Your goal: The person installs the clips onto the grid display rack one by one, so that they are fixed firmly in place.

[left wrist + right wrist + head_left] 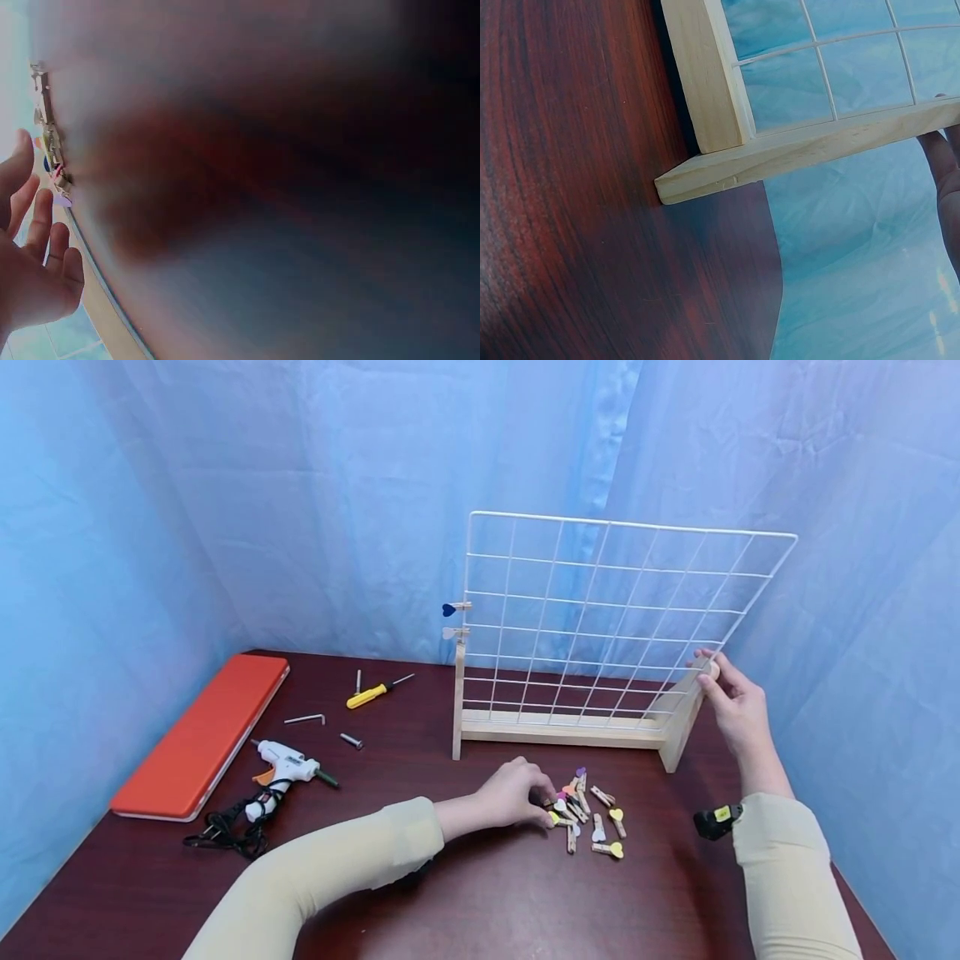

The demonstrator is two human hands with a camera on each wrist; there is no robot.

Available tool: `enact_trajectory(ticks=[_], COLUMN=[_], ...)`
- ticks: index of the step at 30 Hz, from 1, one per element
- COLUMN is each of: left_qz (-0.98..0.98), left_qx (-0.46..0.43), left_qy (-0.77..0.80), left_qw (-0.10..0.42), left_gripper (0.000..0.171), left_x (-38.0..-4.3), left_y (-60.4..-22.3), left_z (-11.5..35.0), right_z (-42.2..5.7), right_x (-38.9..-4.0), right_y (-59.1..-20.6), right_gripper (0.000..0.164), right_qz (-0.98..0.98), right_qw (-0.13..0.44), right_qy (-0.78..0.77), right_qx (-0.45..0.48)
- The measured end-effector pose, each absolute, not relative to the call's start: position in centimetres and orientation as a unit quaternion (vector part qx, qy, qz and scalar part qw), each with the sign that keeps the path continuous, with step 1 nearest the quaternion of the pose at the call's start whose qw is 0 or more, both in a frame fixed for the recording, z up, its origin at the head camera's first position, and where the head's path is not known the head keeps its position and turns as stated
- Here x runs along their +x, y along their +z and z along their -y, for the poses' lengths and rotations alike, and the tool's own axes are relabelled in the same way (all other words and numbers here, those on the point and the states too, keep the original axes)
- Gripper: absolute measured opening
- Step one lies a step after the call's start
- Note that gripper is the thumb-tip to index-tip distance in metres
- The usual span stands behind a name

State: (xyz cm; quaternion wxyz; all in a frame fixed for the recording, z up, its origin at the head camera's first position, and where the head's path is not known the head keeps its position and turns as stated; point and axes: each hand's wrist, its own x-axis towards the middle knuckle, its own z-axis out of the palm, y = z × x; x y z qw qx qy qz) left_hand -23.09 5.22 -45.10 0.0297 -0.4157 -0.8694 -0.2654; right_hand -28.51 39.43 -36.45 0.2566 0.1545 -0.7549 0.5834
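Note:
Small wooden clothespins with coloured hearts lie in a loose pile on the dark table. At the pile's left edge is my left hand, thumb and fingers apart beside a yellow-heart clothespin; the left wrist view shows the hand with its fingers spread near the pile. A white wire grid stands in a wooden stand. My right hand grips the upper end of the stand's right side post. Clipped on the grid's left edge are a dark blue heart clothespin and a pale one.
To the left lie a red case, a white glue gun with its black cord, a hex key, two bolts and a yellow screwdriver. Blue curtains hang behind the table.

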Motion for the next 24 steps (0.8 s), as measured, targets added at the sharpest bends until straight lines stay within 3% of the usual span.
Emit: enact_trajectory(ticks=[13,24], left_qz=[0.877,0.842], left_qx=[-0.423,-0.384], left_qy=[-0.226,-0.377], left_qw=[0.018,-0.034], left_gripper=[0.020,0.013], left_x=[-22.6,-23.1], left_y=[-45.2,-42.6], left_z=[-6.0,-2.9], right_z=[-39.4,-39.4], right_x=[-28.2,-28.2], right_y=[-36.6,-36.3], right_gripper=[0.041,0.039], right_qz=[0.777,0.780], right_qw=[0.268,0.256], right_qy=[0.553,0.554], right_qx=[0.140,0.137])
